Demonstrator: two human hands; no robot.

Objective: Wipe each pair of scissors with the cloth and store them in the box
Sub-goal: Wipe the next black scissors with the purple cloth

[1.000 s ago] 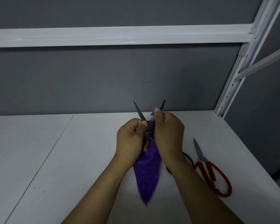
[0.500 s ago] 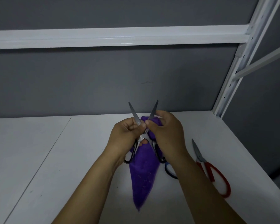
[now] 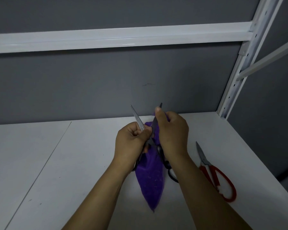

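Wiping was the step in hand; both hands worked above the white shelf (image 3: 73, 163), with the black-handled scissors (image 3: 152, 130) held open in a V, tips up. The left hand (image 3: 131, 143) had its fingers curled shut around the left blade near the pivot; the right hand (image 3: 172, 133) pinched the purple cloth (image 3: 150, 180) around the right blade, thumb near the tip. To do it well, I judged, the cloth should travel from pivot to tip along the flat — never across the edge — while the left hand kept the pair steady. The blades looked dull grey and slim; the cloth's tail hung down to a point. Red-handled scissors (image 3: 218, 176) lay closed on the shelf, to the right; no box showed.
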